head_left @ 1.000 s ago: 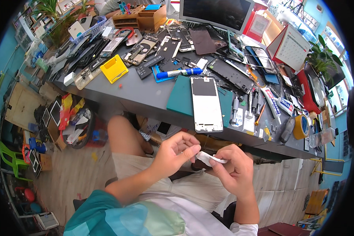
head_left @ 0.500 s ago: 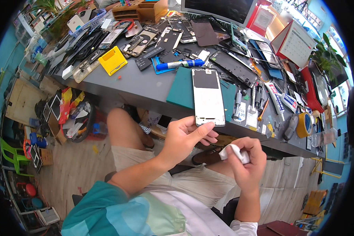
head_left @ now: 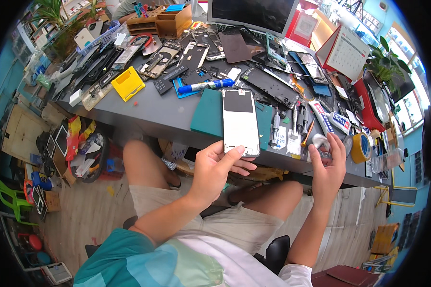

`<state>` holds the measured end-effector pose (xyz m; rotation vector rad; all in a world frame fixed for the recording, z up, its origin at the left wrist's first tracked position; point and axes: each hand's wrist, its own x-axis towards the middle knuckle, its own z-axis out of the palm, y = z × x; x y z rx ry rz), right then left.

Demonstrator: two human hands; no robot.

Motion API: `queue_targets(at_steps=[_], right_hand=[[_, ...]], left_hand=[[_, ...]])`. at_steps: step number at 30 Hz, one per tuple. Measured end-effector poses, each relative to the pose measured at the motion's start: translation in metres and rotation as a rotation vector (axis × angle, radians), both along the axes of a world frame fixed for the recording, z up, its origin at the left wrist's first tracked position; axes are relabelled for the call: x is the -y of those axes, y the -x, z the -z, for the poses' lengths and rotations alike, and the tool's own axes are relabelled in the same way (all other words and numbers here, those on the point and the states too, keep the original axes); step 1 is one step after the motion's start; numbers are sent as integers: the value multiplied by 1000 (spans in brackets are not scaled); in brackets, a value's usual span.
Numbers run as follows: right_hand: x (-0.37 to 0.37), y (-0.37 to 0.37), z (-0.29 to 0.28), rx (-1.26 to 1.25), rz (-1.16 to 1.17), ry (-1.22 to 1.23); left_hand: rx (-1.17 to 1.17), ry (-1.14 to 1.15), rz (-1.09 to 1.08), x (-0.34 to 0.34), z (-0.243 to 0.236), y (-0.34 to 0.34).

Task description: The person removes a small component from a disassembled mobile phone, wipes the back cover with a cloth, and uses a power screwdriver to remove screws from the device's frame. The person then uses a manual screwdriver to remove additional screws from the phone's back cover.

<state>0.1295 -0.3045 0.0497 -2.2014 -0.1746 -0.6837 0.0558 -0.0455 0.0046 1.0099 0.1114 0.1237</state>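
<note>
My left hand (head_left: 211, 168) holds a phone's frame (head_left: 240, 125) by its near end, thumb on top and fingers beneath. The frame's inner side faces up, white and silvery with a dark patch at the far end. It tilts over the near edge of a green mat (head_left: 207, 115). At the desk's front edge my right hand (head_left: 328, 172) is open, thumb and fingers apart. A pale, crumpled-looking wad (head_left: 319, 140) shows just beyond its fingers, partly hidden; I cannot tell if they touch it. Several screwdrivers (head_left: 276, 128) lie beside the mat.
Phone parts (head_left: 160, 60) crowd the desk (head_left: 153, 107). A blue marker (head_left: 206, 86) and a yellow plastic piece (head_left: 128, 83) lie left of the frame. Glue tubes (head_left: 321, 116) and a tape roll (head_left: 360, 147) are on the right. Behind stand a monitor (head_left: 254, 14) and a desk calendar (head_left: 344, 52).
My right hand has moved right and forward to the desk edge, and its fingers have opened from the white wad. The left hand keeps its hold on the frame. The view has shifted slightly.
</note>
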Motion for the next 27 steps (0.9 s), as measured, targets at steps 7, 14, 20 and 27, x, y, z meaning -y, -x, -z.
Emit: queue_targets(at_steps=[7, 14, 20, 27], right_hand=[[-1, 0, -3, 14, 20, 67], [6, -3, 0, 140, 33, 133], [0, 7, -12, 286, -31, 303], [-33, 31, -39, 163, -644, 237]], left_hand=[[80, 9, -91, -6, 3, 2], [119, 89, -136, -35, -1, 9], [104, 8, -80, -65, -12, 5], [-29, 44, 332, -92, -23, -7]])
